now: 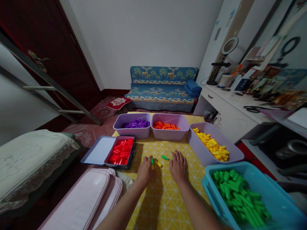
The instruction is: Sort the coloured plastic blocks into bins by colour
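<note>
My left hand [145, 170] rests on the yellow patterned tablecloth with its fingers curled. At its fingertips is a small plastic piece [152, 162], green at the far end and yellow at the near end. Just right of it lies a small yellow plastic piece [158, 164]. My right hand [178, 165] lies palm down on the cloth, fingers stretched forward and holding nothing. A small green plastic piece [165, 157] lies beside its thumb, between the two hands; whether they touch is unclear.
Lilac bins hold purple pieces [137, 123], orange pieces [165, 126] and yellow pieces [212, 145]. Red pieces [122, 150] fill an open-lidded box at left. At near right stands a turquoise bin [275, 195] of green pieces. Pink lids [81, 195] are stacked at near left.
</note>
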Available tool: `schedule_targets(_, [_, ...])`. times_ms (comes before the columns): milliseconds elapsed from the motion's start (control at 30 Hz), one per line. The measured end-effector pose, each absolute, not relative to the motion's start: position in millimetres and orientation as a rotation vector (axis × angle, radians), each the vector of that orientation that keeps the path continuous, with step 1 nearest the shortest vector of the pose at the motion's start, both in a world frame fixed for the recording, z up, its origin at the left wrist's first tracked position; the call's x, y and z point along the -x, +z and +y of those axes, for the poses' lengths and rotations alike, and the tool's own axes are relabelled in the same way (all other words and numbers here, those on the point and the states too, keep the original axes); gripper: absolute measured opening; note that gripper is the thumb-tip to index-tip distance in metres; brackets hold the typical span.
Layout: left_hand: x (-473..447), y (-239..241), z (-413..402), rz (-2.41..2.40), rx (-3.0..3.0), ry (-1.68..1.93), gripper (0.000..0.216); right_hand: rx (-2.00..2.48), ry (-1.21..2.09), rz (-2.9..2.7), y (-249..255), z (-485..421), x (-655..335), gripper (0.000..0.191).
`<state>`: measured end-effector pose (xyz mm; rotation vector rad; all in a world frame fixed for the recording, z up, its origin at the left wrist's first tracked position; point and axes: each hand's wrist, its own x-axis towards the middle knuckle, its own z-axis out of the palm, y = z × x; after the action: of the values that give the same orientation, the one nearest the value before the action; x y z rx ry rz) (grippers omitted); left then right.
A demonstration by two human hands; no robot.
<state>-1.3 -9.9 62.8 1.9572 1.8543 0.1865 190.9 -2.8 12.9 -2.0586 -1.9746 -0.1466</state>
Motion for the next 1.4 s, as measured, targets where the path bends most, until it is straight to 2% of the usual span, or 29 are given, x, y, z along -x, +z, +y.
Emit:
schedule_targets(67, [2.3,60.5,-5.4,1.882,-1.888,0.255,0.05,2.06,-0.141,-1.969,11.9,-2.7,-191.1,0.047])
schedule_targets(267, [13.3,53.9,11.3,1.862,-1.604,0.472,0.026,2.062,-0.127,-1.962,10.9,-2.3,-191.5,0.047])
schedule_targets(600, [13.8,58.9,3.5,1.92,-1.704,0.305,0.017,2.064,-0.122,-1.965,14.0,-3.4,-190.9,0.047])
schedule_targets(767, [13.6,68.6,2.9,1.938,-1.847,0.109,0.024,2.067,-0.124,-1.954,12.7,-2.6,-190.9,0.046])
schedule_targets(1233, [16.6,63.1,-2.8,1.928,-2.169,0.262,0.018,2.058,-0.121,-1.964,15.8,-4.1,-191.1,0.046])
schedule_targets(1400, [17.0,66.9,-4.0,1.97,-2.067,0.155,0.024,2.064,-0.118,-1.965,16.5,-4.0,-191.0,0.046])
